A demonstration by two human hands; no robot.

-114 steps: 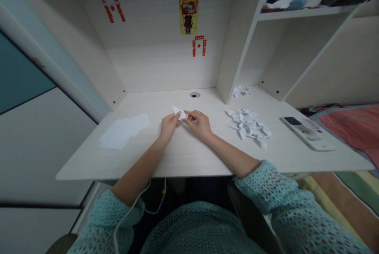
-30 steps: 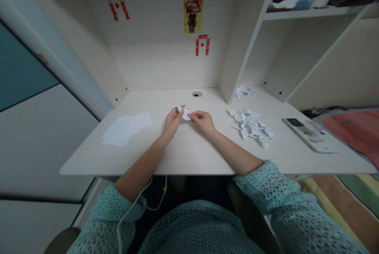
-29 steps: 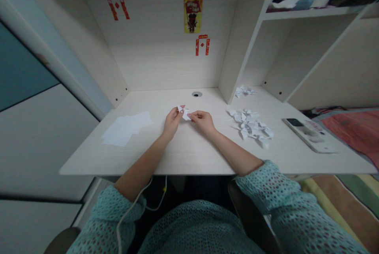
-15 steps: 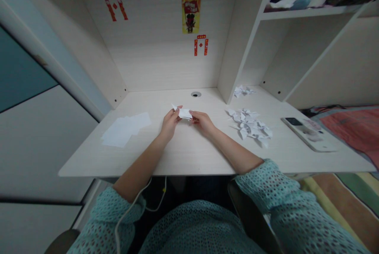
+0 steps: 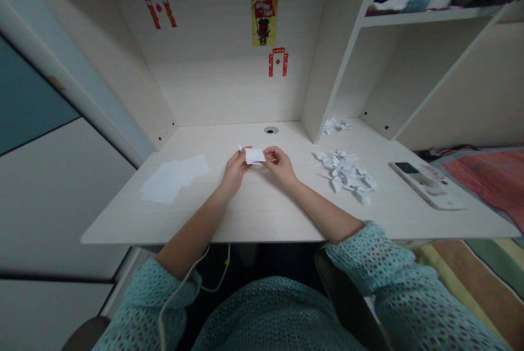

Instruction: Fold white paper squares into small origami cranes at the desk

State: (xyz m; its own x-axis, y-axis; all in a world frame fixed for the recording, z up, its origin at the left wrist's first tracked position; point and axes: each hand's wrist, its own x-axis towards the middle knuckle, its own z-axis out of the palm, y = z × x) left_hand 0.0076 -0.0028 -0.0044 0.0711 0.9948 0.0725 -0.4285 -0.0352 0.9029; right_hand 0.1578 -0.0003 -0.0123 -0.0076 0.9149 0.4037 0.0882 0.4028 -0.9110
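Observation:
Between my hands, just above the desk, is a small piece of folded white paper [image 5: 254, 155] with a pointed corner sticking up at its left end. My left hand [image 5: 234, 168] pinches its left side, thumb on top. At the right edge, the thumb and forefinger of my right hand [image 5: 280, 165] are closed on the paper; the other fingers are curled. Flat white paper sheets [image 5: 174, 177] lie overlapping on the left. To the right lies a pile of folded white paper pieces [image 5: 346, 173] with pointed ends.
The white desk [image 5: 262, 214] has a round cable hole [image 5: 271, 130] near its back panel. A smaller heap of folded paper [image 5: 338, 125] lies by the upright divider [image 5: 339, 51]. A phone [image 5: 426, 184] rests at the right. A white cable [image 5: 180, 285] hangs beside my left forearm.
My right hand has shifted its hold slightly, with its fingers more bent at the paper's right edge. More of the paper's flat top shows now. The left hand has hardly moved.

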